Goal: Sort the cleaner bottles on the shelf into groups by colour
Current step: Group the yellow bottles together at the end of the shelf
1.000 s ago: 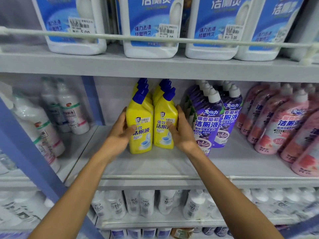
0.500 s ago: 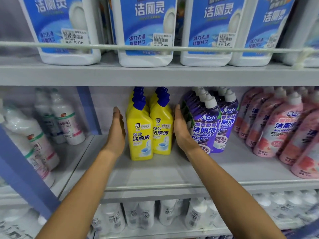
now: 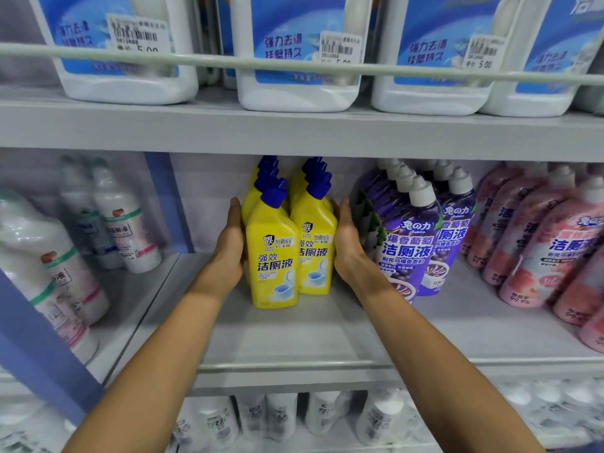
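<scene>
Several yellow bottles (image 3: pixel 273 256) with blue caps stand in two rows in the middle of the grey shelf (image 3: pixel 294 335). My left hand (image 3: pixel 228 253) lies flat against the left side of the group. My right hand (image 3: pixel 348 246) presses flat on its right side, so the group is clamped between both palms. Purple bottles (image 3: pixel 408 246) with white caps stand right behind my right hand. Pink bottles (image 3: pixel 549 253) fill the shelf's right end. The rear yellow bottles are mostly hidden.
White bottles (image 3: pixel 124 230) stand in the bay to the left, beyond a blue upright (image 3: pixel 166 197). Big white jugs (image 3: pixel 294 44) with blue labels sit on the shelf above, behind a rail (image 3: pixel 196 60). More white bottles (image 3: pixel 281 416) fill the shelf below.
My left hand, apart from the yellow bottles half a second ago, now presses on their left side. The view has moved closer to the shelf.
</scene>
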Demonstrator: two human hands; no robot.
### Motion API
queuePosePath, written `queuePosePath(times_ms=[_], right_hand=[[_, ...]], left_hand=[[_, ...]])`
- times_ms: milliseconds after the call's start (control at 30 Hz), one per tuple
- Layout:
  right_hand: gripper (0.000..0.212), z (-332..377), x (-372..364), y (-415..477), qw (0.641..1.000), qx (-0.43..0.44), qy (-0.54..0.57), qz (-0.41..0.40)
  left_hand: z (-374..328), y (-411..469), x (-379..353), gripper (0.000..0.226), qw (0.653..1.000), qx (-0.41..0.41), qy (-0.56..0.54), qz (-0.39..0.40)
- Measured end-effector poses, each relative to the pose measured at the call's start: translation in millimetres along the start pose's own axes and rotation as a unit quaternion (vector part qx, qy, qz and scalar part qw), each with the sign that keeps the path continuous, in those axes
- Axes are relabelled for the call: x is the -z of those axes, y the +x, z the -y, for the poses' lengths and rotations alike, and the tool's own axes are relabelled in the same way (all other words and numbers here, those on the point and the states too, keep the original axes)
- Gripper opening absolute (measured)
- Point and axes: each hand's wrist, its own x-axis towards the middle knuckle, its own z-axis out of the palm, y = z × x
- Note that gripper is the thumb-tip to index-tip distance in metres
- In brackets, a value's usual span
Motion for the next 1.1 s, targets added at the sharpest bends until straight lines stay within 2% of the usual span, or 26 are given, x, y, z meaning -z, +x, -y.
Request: queuePosePath(times_ms=[167,267,533,833,900,933,967,1033,1100], right_hand=[[0.054,-5,-12,0,1.000,-0.016,0.009,0.009],[0.063,-10,-23,1,1.000,-0.011,0.014,0.008],[0.065,-12,-47,-5,1.000,-0.005,0.021,0.022],[0.068,-8,-54,-11,1.000,0.000,-0.001,0.017],[0.069,-7,-53,-11,1.000,0.009,-0.005,0.021],[0.068,-7,-53,-11,1.000,0.011,-0.005,0.024],[0.068,-6,-53,-12,1.000,0.012,-0.007,0.025],[0.068,-7,-52,-11,0.999,0.020,-0.018,0.026],[0.072,-9,-52,-12,0.999,0.027,-0.034,0.023]], left_hand=[[-4,15,16,0.078,1.000,0.004,-0.017,-0.017],[-5,16,24,0.078,1.000,0.002,-0.013,0.001],[-18,6,37,0.062,1.000,-0.006,0.013,-0.013],[-28,-14,32,0.060,0.999,-0.029,0.009,-0.039],[-28,-22,31,0.062,0.994,-0.075,0.041,-0.067],[-27,-32,29,0.064,0.986,-0.127,0.078,-0.076],[-26,-46,26,0.064,0.968,-0.195,0.131,-0.088],[-24,-76,15,0.058,0.909,-0.342,0.211,-0.111],[-22,-93,3,0.055,0.870,-0.431,0.229,-0.069]])
